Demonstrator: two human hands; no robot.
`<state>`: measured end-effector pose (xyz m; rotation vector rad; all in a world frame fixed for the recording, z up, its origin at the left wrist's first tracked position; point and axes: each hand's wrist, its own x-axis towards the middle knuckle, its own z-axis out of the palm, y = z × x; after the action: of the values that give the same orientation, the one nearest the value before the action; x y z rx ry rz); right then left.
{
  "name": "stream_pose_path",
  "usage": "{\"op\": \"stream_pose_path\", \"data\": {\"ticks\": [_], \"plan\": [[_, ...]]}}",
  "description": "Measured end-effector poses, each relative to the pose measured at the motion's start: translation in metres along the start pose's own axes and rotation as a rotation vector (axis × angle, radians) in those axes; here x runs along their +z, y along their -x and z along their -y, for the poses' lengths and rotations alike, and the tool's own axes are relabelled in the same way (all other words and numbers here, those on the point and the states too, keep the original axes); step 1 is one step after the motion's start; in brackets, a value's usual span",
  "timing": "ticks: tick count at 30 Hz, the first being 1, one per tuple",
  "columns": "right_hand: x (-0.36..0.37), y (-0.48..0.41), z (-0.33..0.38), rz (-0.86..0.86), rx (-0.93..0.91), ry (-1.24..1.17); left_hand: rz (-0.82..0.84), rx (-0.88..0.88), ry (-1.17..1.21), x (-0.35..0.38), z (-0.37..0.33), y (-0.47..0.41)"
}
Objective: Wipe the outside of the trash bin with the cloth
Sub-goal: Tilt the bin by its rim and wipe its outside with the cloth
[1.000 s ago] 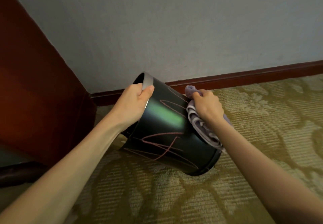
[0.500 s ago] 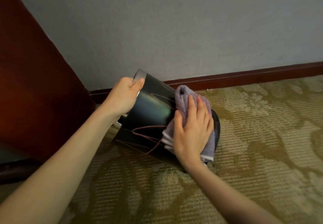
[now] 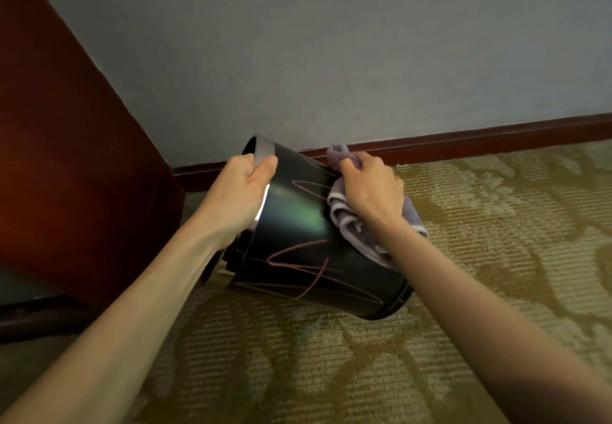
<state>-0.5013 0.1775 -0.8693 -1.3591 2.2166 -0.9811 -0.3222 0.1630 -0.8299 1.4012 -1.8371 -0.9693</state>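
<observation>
The black trash bin (image 3: 308, 245) was tipped on its side above the patterned carpet (image 3: 496, 258), near the wall's red baseboard (image 3: 463, 144), its mouth to the far left. A slip seemed the main risk: the glossy wall could turn under pressure and twist out of the left hand (image 3: 243, 188), whose grip was closed over the grey rim (image 3: 263, 152). The right hand (image 3: 372, 188) was clenched on the bunched purple cloth (image 3: 351, 225), pressing it to the bin's right side. Pink scribbles (image 3: 298, 258) remained; whether the base touched carpet was unclear.
</observation>
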Motion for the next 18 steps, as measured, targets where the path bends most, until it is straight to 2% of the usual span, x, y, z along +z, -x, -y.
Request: {"op": "stream_pose_path", "data": {"ticks": [4, 6, 10, 18], "plan": [[-0.006, -0.027, 0.001, 0.194, 0.102, -0.013, -0.024, 0.026, 0.022, 0.004, 0.001, 0.005], [-0.004, -0.030, 0.002, 0.220, 0.092, 0.010, -0.054, 0.038, 0.000, 0.003, 0.003, 0.008], [0.003, -0.015, 0.004, 0.118, -0.006, 0.075, -0.098, -0.004, -0.052, -0.002, 0.009, 0.011], [0.011, 0.036, 0.002, -0.136, -0.133, 0.037, -0.147, -0.021, -0.158, 0.004, 0.000, 0.001]]}}
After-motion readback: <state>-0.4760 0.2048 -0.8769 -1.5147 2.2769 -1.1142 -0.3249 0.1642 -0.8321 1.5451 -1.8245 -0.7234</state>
